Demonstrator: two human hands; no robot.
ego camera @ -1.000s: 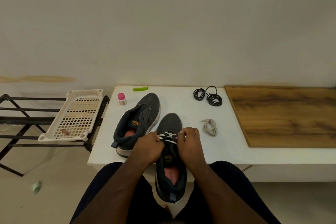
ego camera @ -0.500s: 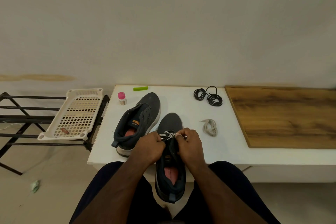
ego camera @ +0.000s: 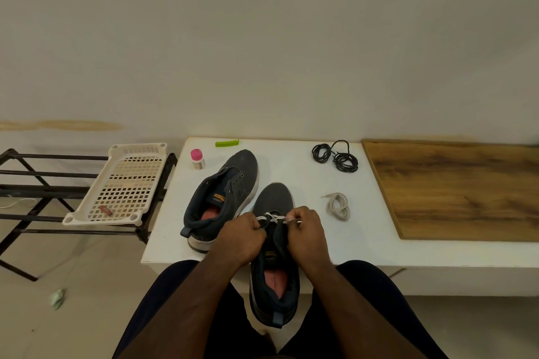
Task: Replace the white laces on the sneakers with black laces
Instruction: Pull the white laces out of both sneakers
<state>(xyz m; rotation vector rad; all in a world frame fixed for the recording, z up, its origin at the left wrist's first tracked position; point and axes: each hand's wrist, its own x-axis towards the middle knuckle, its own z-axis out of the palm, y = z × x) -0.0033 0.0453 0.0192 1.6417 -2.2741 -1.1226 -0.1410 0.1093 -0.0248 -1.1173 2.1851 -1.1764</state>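
The right hand [ego camera: 306,234] has its fingers curled in a pinch on the white lace [ego camera: 274,218], at the right side of the near sneaker [ego camera: 274,265]; the left hand [ego camera: 240,237] is curled against the left side of the same eyelet rows, where it seems to grip the lace or the upper, though which cannot be told. Both hands sit over this sneaker, about level with each other, and only a few crossings of white lace show between them near the toe end. The sneaker's long axis runs straight away from the person, heel toward the body and hanging off the table edge [ego camera: 437,264], toe pointing to the wall, so the lace probably has to be drawn out sideways, across that axis. Left of the near sneaker lies the second sneaker [ego camera: 221,198], with no lace showing. Right of the near sneaker's toe lies a loose white lace [ego camera: 338,206], and beyond that, nearer the wall, the coiled black laces [ego camera: 335,156], closer to the right hand.
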